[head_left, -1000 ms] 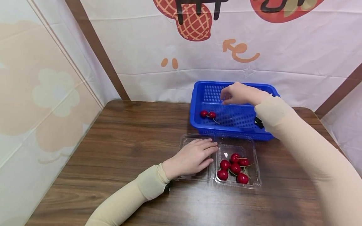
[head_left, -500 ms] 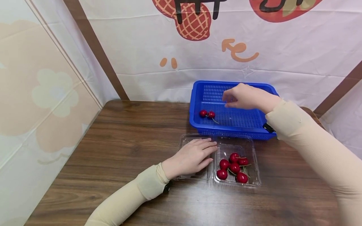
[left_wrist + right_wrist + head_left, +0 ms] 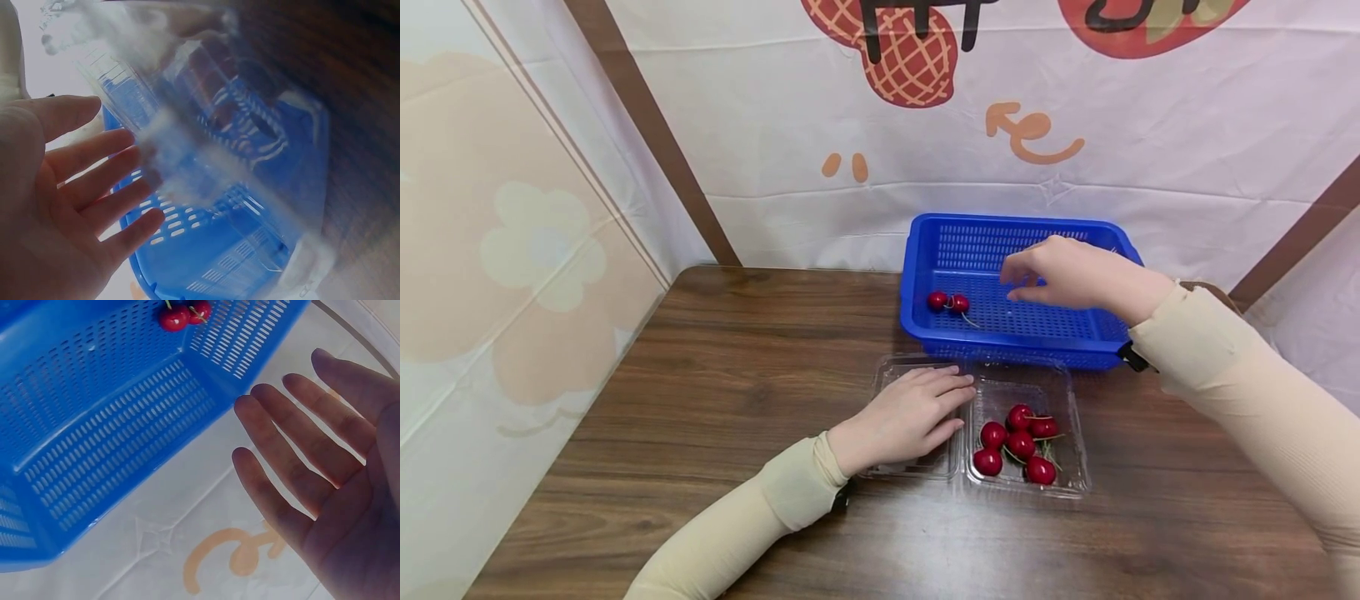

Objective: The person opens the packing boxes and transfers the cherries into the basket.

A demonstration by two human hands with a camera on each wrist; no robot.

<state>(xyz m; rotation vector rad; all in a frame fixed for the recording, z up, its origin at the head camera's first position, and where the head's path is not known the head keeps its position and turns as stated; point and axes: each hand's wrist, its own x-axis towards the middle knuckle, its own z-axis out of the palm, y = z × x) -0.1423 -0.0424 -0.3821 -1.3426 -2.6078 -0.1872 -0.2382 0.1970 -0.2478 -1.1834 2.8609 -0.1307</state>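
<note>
My left hand (image 3: 906,417) rests palm down, fingers spread, on the left half of a clear plastic clamshell box (image 3: 1071,400) that lies opened out on the table. Several red cherries (image 3: 1021,444) with green stems sit in the box's right half. Behind it stands a blue plastic basket (image 3: 1000,347), where two cherries (image 3: 937,301) lie at the left end. Over the basket's right part hovers my right hand (image 3: 1075,275), fingers loosely bent. In the right wrist view that hand (image 3: 312,469) shows an empty palm and extended fingers.
The brown wooden table (image 3: 737,375) carries the box and basket. A white printed cloth (image 3: 775,125) hangs close behind the basket, and another printed panel (image 3: 512,292) rises along the left side.
My right hand has drifted right and a little toward me above the basket. The left hand stays on the box, and the cherries keep their places.
</note>
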